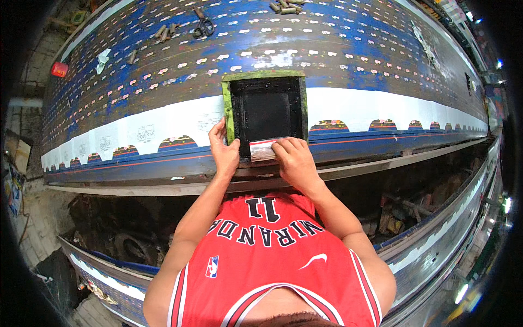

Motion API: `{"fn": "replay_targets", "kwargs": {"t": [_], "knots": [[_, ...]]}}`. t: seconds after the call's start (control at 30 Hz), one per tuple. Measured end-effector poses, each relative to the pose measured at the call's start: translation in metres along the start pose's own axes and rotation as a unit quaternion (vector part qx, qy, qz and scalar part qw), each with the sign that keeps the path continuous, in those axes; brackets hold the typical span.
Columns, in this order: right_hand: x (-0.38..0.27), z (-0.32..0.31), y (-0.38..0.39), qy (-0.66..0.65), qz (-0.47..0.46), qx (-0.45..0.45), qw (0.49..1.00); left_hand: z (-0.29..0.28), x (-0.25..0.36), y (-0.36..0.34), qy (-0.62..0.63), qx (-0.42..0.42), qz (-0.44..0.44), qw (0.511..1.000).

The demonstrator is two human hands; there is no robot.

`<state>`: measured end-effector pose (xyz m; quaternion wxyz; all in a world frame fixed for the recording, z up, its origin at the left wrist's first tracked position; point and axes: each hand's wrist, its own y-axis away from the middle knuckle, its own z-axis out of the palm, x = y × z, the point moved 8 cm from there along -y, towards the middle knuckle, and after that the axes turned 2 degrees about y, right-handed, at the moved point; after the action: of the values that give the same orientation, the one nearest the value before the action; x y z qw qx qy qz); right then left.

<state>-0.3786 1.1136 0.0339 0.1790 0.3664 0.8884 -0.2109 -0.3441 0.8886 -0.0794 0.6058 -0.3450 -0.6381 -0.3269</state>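
Note:
A rectangular screen-printing frame (264,74), with green tape round its edge and black ink over its mesh, lies on the long table in front of me. My left hand (224,154) grips its near left corner, the thumb on the near side and the fingers along the outer left edge. At the near end of the screen, a squeegee (262,152) with a silvery, ink-smudged body sits crosswise. The fingers of my right hand (297,161) close over its right end. Under the frame runs a row of white cut pieces (338,102) with arched near edges; what the frame covers is hidden.
The long table (354,41) is blue and dark, marked with rows of small prints. Toward the far side lie black scissors (204,28), several small rolls (286,7) and a crumpled whitish scrap (102,60). A red cup (60,69) is at left. Another long table (436,248) stands behind me.

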Motion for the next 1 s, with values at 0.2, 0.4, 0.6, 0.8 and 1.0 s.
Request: {"fn": "replay_targets", "kwargs": {"t": [0.2, 0.4, 0.6, 0.8, 1.0], "knots": [[0.056, -0.03, 0.026, 0.006, -0.009, 0.013, 1.0, 0.073, -0.004, 0.013, -0.007, -0.022, -0.013, 1.0], [0.073, -0.033, 0.035, 0.003, -0.016, -0.009, 1.0, 0.088, -0.011, 0.013, -0.017, -0.006, -0.043, 0.999], [0.082, -0.042, 0.018, -0.037, -0.015, -0.077, 0.996, 0.089, -0.01, 0.013, 0.024, -0.006, -0.08, 0.996], [0.105, -0.052, -0.049, 0.0, -0.038, 0.011, 0.999, 0.09, -0.004, 0.012, 0.058, -0.002, -0.125, 0.991], [0.133, -0.025, -0.094, 0.042, 0.001, 0.0, 0.999, 0.088, -0.01, 0.01, 0.053, -0.015, -0.124, 0.991]]}}
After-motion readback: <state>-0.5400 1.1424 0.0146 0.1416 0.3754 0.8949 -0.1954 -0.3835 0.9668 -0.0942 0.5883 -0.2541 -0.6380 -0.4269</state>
